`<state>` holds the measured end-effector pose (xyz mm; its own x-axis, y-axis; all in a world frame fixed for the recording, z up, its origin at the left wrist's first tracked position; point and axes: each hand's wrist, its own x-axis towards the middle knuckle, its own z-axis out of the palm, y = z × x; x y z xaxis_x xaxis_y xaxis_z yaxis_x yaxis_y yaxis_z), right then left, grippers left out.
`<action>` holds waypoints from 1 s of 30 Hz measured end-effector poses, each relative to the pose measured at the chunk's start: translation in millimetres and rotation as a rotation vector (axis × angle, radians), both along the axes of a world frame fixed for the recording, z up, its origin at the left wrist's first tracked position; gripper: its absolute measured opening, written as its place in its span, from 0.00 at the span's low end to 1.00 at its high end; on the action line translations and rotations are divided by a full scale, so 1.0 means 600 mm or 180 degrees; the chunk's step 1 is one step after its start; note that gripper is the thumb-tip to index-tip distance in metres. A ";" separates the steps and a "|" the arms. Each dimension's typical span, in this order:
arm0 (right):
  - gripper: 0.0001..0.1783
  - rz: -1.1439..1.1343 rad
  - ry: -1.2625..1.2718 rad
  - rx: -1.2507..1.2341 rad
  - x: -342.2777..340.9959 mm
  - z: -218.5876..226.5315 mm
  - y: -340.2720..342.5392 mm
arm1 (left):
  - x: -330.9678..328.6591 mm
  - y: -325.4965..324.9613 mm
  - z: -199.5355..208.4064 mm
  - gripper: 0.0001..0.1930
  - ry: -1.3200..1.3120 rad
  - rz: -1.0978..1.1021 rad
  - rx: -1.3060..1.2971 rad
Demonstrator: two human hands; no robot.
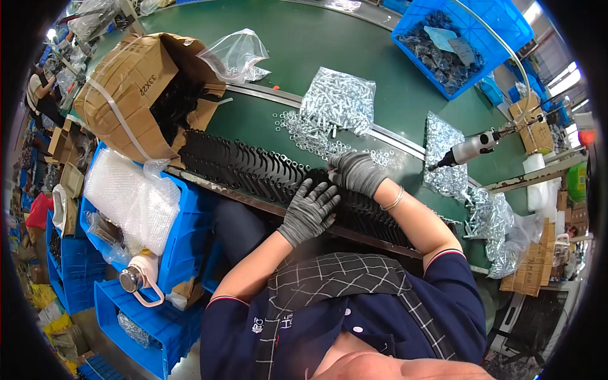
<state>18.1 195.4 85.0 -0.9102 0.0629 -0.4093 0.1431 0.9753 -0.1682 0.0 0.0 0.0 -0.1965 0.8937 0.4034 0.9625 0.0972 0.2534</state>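
A long row of black curved metal parts (253, 168), set close together, runs along the near edge of the green table. My left hand (307, 212), in a grey striped glove, lies with fingers stretched out across the row. Beside it on the right, my gloved right hand (360, 172) has its fingers curled together over the row's far edge; what they pinch, if anything, is hidden. Just beyond the hands are loose metal washers (323, 147), spread on the table. A clear bag of silver bolts (339, 98) rests behind them.
A cardboard box (126, 101) of black parts lies tipped at the left. A blue crate (415, 54) stands far right. A power screwdriver (468, 151) hangs over another bag of hardware (441, 142). Bubble wrap (130, 199) fills a blue bin below left, near a bottle (142, 272).
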 end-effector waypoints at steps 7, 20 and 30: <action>0.10 -0.0049 0.0793 0.0512 0.037 -0.029 -0.039 | -0.001 0.003 -0.011 0.24 -0.0074 -0.0047 0.0250; 0.16 -0.0166 0.0900 0.0709 0.035 -0.047 -0.050 | -0.001 0.004 -0.005 0.22 -0.0005 -0.0038 0.0161; 0.22 -0.0010 0.1281 0.0958 0.044 -0.066 -0.045 | -0.001 0.006 -0.008 0.22 0.0088 -0.0024 0.0114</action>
<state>44.4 168.4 45.7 -0.9918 0.1273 0.0108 0.1277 0.9887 0.0782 -0.7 3.6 -5.0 -0.1781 0.8800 0.4403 0.9698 0.0813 0.2298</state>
